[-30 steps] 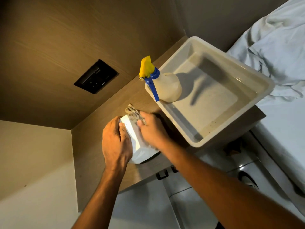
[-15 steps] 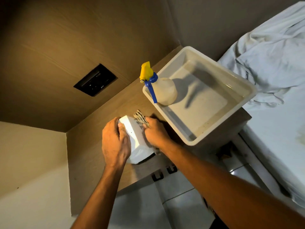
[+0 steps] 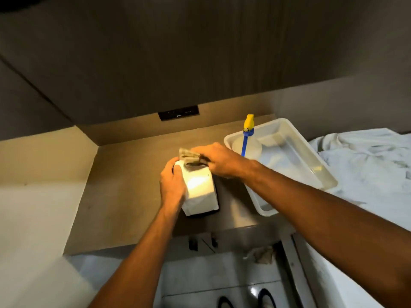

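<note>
A white box-shaped device (image 3: 200, 192) stands on a wooden bedside shelf (image 3: 124, 196). My left hand (image 3: 172, 183) grips its left side, fingers curled round the edge. My right hand (image 3: 219, 160) reaches over the top and presses a crumpled greyish cloth (image 3: 189, 154) against the device's far upper end, fingers curled over the cloth.
A white plastic tray (image 3: 295, 156) sits at the shelf's right end, holding a spray bottle (image 3: 246, 143) with a yellow and blue trigger head. A rumpled white sheet (image 3: 364, 165) covers the bed at right. A dark socket panel (image 3: 178, 113) is set in the wall. Tiled floor lies below.
The camera view has swung round so the shelf now lies level. Both hands stay on the white device, and the right hand with the cloth has shifted slightly along its top.
</note>
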